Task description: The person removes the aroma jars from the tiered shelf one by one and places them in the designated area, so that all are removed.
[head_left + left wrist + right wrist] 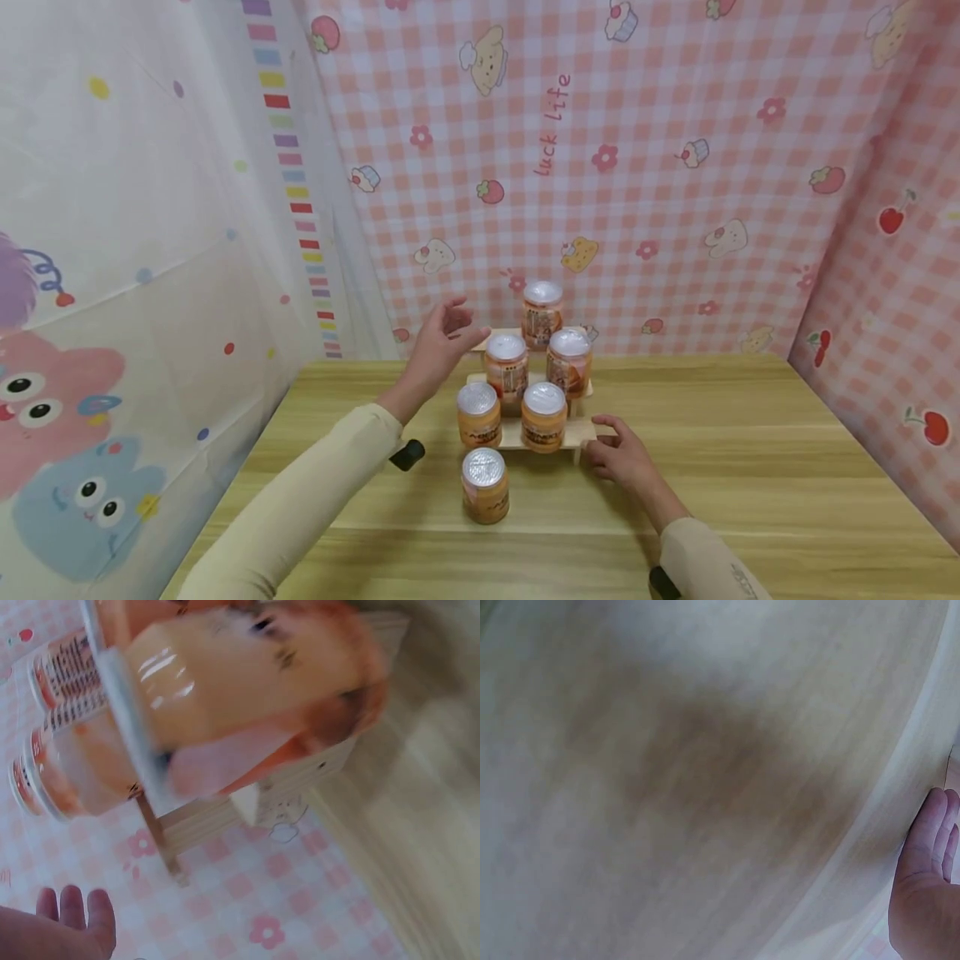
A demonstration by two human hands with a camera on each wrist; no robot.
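A small stepped wooden stand (580, 433) bears several orange-labelled cans with silver lids. One can (542, 318) stands on the top step, two, including the left one (507, 372), on the middle step, and two, including the right one (544, 425), at the bottom step. Another can (486, 493) stands on the table in front. My left hand (442, 343) is beside the upper left of the stand, fingers loosely bent with nothing in them. My right hand (624, 457) is low at the stand's front right corner, its fingertips right at the wood; the fingers look fairly straight in the right wrist view.
The wood-grain table (720, 467) extends to both sides of the stand. A pink checked cloth (637, 208) hangs close behind it, and a white patterned cloth (187, 208) hangs at the left. Dark wrist devices, such as the left one (408, 455), sit under both forearms.
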